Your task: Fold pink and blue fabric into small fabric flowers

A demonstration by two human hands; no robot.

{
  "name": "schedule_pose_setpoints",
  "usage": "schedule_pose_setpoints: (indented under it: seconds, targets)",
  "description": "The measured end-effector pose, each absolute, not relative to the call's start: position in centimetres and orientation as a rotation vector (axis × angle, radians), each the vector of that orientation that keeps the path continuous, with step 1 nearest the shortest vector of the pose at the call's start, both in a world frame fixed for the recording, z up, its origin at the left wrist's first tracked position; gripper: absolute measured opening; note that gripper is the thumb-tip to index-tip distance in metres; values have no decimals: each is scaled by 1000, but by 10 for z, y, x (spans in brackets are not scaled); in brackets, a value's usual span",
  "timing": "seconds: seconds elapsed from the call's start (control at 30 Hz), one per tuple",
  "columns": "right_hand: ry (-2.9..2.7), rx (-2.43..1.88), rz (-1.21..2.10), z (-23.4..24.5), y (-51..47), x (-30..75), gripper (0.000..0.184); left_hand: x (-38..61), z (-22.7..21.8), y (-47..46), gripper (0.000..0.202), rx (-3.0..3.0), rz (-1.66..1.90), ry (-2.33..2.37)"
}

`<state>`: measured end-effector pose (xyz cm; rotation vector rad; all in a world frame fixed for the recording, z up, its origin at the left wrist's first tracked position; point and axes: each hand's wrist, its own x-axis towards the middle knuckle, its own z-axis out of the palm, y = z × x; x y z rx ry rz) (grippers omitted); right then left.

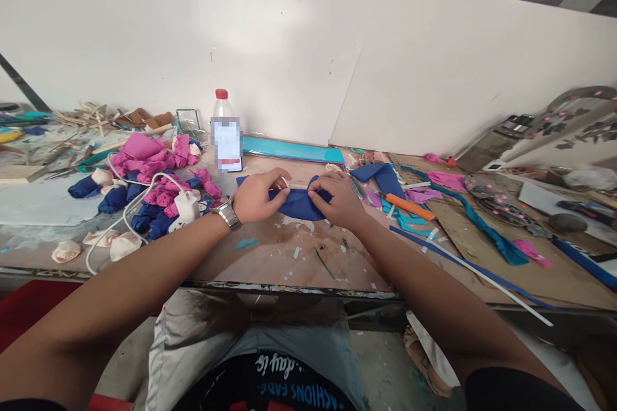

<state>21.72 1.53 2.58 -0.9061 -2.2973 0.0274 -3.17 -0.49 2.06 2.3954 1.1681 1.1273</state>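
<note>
A dark blue fabric strip (pixel 299 205) stretches between my two hands just above the table. My left hand (pixel 260 197), with a metal watch on its wrist, pinches the strip's upper edge between thumb and fingers. A small white bit shows by those fingertips, too small to name. At the other side my right hand (pixel 335 198) is closed on the strip, where the cloth bunches and folds over. Another piece of blue cloth (pixel 378 178) lies just beyond my right hand. Rolled cloth flowers in pink (pixel 149 159), blue (pixel 113 198) and cream (pixel 66 251) are heaped to the left.
A red-capped bottle (pixel 222 103) stands behind a lit phone (pixel 227 144). A white cable (pixel 126 218) with a charger (pixel 187 205) loops over the flowers. An orange utility knife (pixel 409 207), a white strip (pixel 501 284) and scraps lie right. A white panel (pixel 270 45) rises behind.
</note>
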Motion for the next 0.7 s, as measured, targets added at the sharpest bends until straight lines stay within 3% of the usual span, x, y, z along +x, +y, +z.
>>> schedule_pose_setpoints:
  seconds: [0.2, 0.37, 0.7]
  targets:
    - [-2440, -823, 23, 25, 10, 215, 15, -27, 16, -3, 26, 2582, 851, 1167]
    - [-2441, -844, 9, 25, 11, 216, 14, -28, 18, -3, 25, 2548, 834, 1272]
    - [-2556, -777, 59, 27, 8, 212, 18, -23, 20, -10, 26, 2413, 747, 1035]
